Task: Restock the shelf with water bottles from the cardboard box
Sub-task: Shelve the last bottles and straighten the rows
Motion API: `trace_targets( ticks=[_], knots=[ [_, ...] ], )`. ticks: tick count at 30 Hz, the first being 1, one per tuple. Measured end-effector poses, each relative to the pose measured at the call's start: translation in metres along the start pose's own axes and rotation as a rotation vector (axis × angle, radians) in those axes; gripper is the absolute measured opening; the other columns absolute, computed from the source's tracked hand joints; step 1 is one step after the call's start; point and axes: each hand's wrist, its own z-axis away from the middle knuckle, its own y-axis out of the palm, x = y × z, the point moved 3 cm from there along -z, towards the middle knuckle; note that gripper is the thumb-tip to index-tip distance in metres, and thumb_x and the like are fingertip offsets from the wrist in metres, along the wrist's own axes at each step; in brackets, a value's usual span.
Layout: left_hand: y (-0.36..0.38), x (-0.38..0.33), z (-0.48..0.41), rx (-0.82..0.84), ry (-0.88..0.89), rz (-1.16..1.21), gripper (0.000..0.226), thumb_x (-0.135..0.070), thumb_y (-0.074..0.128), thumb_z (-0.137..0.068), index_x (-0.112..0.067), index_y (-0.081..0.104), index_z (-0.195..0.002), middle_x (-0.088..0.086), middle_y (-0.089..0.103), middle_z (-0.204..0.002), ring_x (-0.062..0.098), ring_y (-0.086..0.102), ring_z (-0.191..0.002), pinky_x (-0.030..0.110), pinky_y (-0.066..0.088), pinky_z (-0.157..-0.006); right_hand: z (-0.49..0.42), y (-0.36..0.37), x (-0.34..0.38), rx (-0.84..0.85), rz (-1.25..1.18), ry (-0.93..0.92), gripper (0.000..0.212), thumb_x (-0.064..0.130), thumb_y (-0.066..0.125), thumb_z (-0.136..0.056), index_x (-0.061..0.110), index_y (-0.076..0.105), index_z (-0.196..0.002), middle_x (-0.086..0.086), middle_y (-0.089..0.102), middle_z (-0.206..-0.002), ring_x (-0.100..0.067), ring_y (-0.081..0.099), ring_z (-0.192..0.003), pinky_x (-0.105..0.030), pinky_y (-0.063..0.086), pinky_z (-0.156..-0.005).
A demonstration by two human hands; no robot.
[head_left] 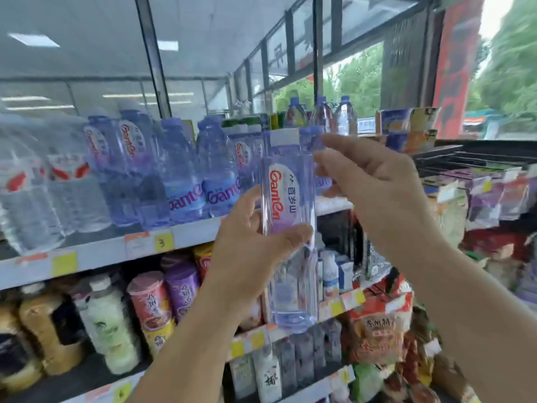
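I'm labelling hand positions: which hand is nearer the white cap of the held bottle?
Right. The right hand is open just right of the white cap, fingertips level with it; the left hand grips the bottle lower down, mid-body.

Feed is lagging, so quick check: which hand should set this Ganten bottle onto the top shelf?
Left. The left hand holds the Ganten bottle upright round its middle, in front of the top shelf; the right hand is open beside its cap, with no grip.

Clear violet-tinted water bottle point(287, 228) with red lettering, white cap
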Motion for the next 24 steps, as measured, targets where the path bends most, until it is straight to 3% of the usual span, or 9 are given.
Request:
trace_targets(
  ticks=[3, 5, 7, 10, 14, 18, 20, 22, 24],
  knots=[
    [-0.022, -0.031, -0.011, -0.13, 0.047, -0.103, 0.061, -0.042, 0.085, -0.061, -0.04, 0.061, -0.117, -0.006, 0.076, -0.098, 0.012, 0.073, -0.089, 0.031, 0.059, -0.077, 0.031, 0.027, -0.029, 0.133, -0.104, 0.092, 0.049, 0.061, 0.06, -0.078, 0.044, 0.061, -0.125, 0.021, 0.07, -0.112, 0.001, 0.066, -0.103, -0.031, 0.055, -0.082],
    [-0.035, -0.044, -0.017, -0.203, 0.086, -0.152, 0.05, -0.038, 0.086, -0.063, -0.042, 0.064, -0.108, -0.009, 0.076, -0.093, 0.01, 0.073, -0.084, 0.022, 0.058, -0.068, 0.046, 0.053, -0.041, 0.273, -0.143, 0.131, 0.05, 0.065, 0.064, -0.071, 0.061, 0.056, -0.12, 0.027, 0.068, -0.108, 0.007, 0.065, -0.098, -0.022, 0.053, -0.08],
    [-0.046, -0.048, -0.02, -0.244, 0.069, -0.16, 0.062, -0.041, 0.088, -0.062, -0.038, 0.061, -0.118, -0.014, 0.075, -0.101, 0.005, 0.071, -0.094, 0.021, 0.056, -0.076, 0.049, 0.075, -0.043, 0.358, -0.169, 0.127, 0.05, 0.059, 0.07, -0.067, 0.071, 0.053, -0.112, 0.03, 0.069, -0.103, 0.007, 0.066, -0.091, -0.014, 0.053, -0.076],
    [-0.063, -0.047, -0.024, -0.306, 0.016, -0.182, 0.092, -0.054, 0.085, -0.051, -0.042, 0.049, -0.135, -0.03, 0.056, -0.117, -0.007, 0.051, -0.116, 0.03, 0.043, -0.098, 0.042, 0.099, -0.042, 0.401, -0.211, 0.09, 0.056, 0.049, 0.077, -0.065, 0.063, 0.056, -0.115, 0.019, 0.074, -0.102, -0.002, 0.07, -0.094, -0.019, 0.055, -0.079],
    [-0.086, -0.047, -0.023, -0.266, -0.006, -0.191, 0.085, -0.063, 0.081, -0.052, -0.066, 0.044, -0.128, -0.045, 0.047, -0.118, -0.027, 0.036, -0.114, 0.028, 0.039, -0.104, 0.029, 0.122, -0.039, 0.395, -0.23, 0.084, 0.054, 0.031, 0.078, -0.065, 0.062, 0.063, -0.105, 0.017, 0.076, -0.092, 0.001, 0.071, -0.084, -0.008, 0.05, -0.071],
    [-0.118, -0.04, -0.018, -0.208, -0.057, -0.278, 0.094, -0.078, 0.08, -0.044, -0.081, 0.027, -0.122, -0.046, 0.049, -0.108, -0.022, 0.049, -0.105, 0.023, 0.043, -0.092, 0.016, 0.147, -0.037, 0.386, -0.211, 0.111, 0.057, 0.045, 0.078, -0.061, 0.054, 0.063, -0.114, 0.018, 0.075, -0.1, 0.0, 0.07, -0.095, -0.017, 0.053, -0.078],
    [-0.137, -0.033, -0.019, -0.221, -0.079, -0.264, 0.103, -0.07, 0.082, -0.053, -0.062, 0.03, -0.141, -0.033, 0.052, -0.116, -0.009, 0.054, -0.109, 0.031, 0.051, -0.093, 0.009, 0.165, -0.032, 0.388, -0.176, 0.064, 0.05, 0.045, 0.074, -0.067, 0.053, 0.063, -0.115, 0.018, 0.075, -0.102, -0.002, 0.07, -0.096, -0.017, 0.054, -0.079],
    [-0.157, -0.031, -0.025, -0.214, -0.064, -0.292, 0.087, -0.049, 0.085, -0.069, -0.044, 0.041, -0.144, -0.019, 0.065, -0.117, 0.002, 0.063, -0.107, 0.034, 0.055, -0.093, 0.003, 0.186, -0.025, 0.39, -0.149, 0.034, 0.046, 0.037, 0.072, -0.073, 0.051, 0.063, -0.116, 0.018, 0.074, -0.105, -0.002, 0.069, -0.099, -0.015, 0.053, -0.081],
    [-0.179, -0.036, -0.031, -0.209, -0.058, -0.328, 0.085, -0.042, 0.084, -0.066, -0.038, 0.045, -0.142, -0.011, 0.069, -0.118, 0.009, 0.065, -0.108, 0.038, 0.057, -0.091, -0.003, 0.209, -0.02, 0.386, -0.129, 0.03, 0.042, 0.035, 0.071, -0.077, 0.048, 0.062, -0.117, 0.018, 0.074, -0.105, -0.002, 0.069, -0.096, -0.021, 0.055, -0.08]
  ],
)
